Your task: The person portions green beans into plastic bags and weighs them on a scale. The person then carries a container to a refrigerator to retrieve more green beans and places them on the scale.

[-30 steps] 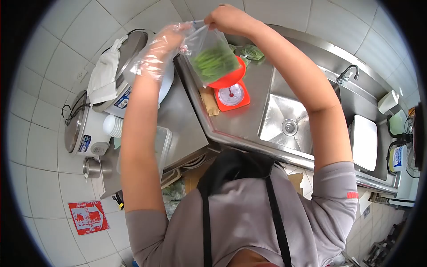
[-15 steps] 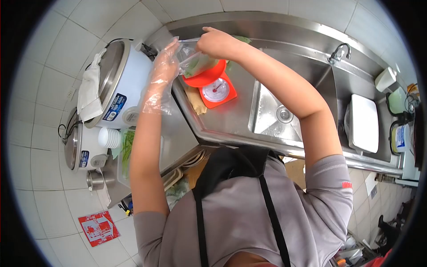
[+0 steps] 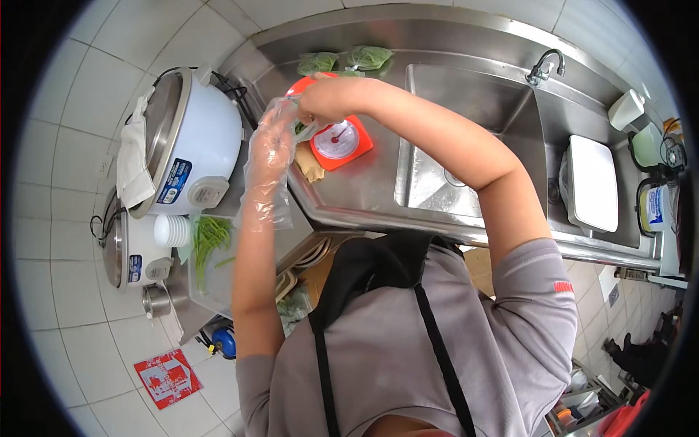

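- Caught up at the two meeting hands, over the steel counter's (image 3: pixel 357 186) left end: a clear plastic bag (image 3: pixel 307 132), mostly hidden, a little green showing.
- Curled down onto the bag, fingers drawn together: right hand (image 3: pixel 321 100).
- Inside a loose clear glove (image 3: pixel 271 207), close against the other: left hand (image 3: pixel 274 137), grip impossible to tell.
- Right beside, near the counter's left edge: a red dial scale (image 3: pixel 357 151) and brown paper or cloth (image 3: pixel 309 164).
- Along the counter's rear edge: bagged greens (image 3: pixel 370 57).
- Farther left, loose in a plastic tub (image 3: pixel 218 288): green beans (image 3: pixel 209 237).
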The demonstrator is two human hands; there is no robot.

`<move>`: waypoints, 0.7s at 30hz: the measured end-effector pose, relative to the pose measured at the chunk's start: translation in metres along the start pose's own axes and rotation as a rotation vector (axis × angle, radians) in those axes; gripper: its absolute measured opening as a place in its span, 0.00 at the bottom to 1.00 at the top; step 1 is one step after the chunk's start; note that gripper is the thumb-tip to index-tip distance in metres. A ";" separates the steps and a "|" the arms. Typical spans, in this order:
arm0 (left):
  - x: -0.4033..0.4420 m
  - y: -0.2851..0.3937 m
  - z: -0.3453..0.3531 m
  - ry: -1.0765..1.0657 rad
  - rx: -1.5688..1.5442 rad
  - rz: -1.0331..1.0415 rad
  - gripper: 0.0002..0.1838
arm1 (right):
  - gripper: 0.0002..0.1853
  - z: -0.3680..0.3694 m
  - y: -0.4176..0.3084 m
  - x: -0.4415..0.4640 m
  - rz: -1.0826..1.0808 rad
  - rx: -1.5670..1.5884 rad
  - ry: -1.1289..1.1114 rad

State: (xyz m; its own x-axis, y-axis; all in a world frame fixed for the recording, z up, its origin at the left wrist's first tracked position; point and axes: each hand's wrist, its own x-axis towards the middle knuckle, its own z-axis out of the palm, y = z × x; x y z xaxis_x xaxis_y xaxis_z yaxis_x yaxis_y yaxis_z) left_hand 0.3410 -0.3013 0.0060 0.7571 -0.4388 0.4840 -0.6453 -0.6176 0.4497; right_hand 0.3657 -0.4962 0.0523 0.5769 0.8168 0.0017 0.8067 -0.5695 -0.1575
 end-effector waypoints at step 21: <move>0.006 0.016 -0.022 0.104 -1.063 -0.435 0.14 | 0.08 -0.047 -0.056 -0.019 -0.418 0.448 0.519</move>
State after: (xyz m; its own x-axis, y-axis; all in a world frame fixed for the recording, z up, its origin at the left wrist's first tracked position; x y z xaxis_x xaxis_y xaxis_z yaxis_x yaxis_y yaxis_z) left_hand 0.3325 -0.2998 0.0321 0.9564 -0.2374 0.1700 -0.1286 0.1802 0.9752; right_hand 0.3156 -0.4839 0.1074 0.3131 0.7443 0.5899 0.9048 -0.0450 -0.4235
